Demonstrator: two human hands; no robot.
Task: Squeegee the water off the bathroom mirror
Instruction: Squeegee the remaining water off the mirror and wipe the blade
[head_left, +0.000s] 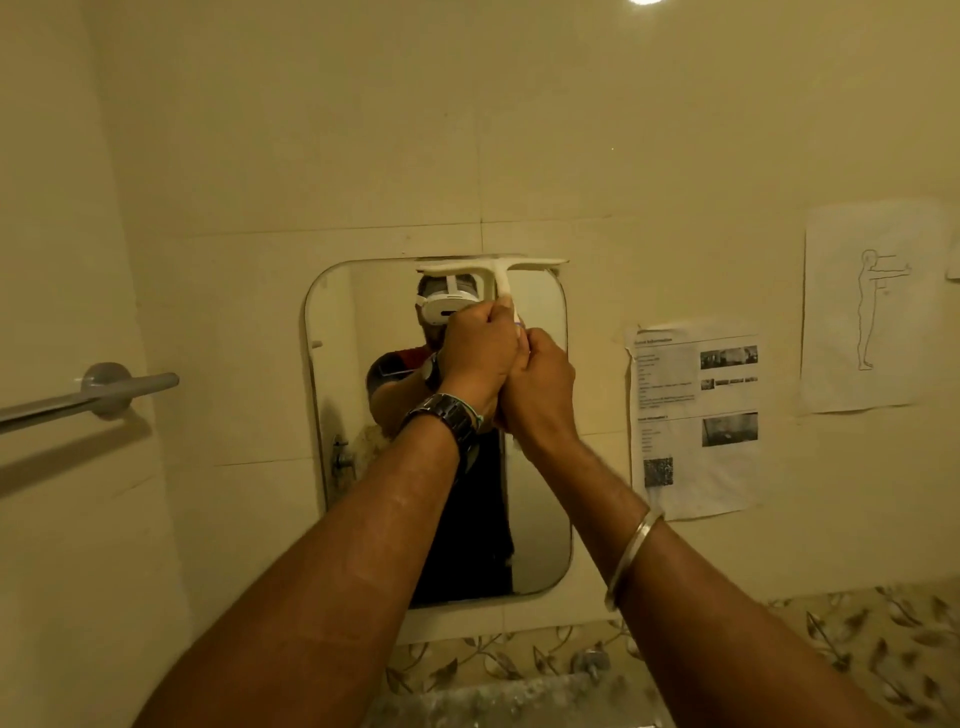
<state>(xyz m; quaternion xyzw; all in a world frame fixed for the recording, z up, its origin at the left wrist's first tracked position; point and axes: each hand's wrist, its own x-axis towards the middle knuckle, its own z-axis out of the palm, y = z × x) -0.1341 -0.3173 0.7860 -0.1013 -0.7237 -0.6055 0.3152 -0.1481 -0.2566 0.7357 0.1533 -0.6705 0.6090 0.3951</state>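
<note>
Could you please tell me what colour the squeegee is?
White squeegee, best seen in the head view.

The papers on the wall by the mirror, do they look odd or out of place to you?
A little. The printed sheet beside the mirror hangs crooked with curled, wrinkled edges, and the line-drawing sheet further right tilts too. Otherwise nothing stands out: both hands hold the squeegee at the mirror's top edge.

Towel bar (88, 397) at left; two printed sheets (696, 421) (872, 306) taped on the right wall
</note>
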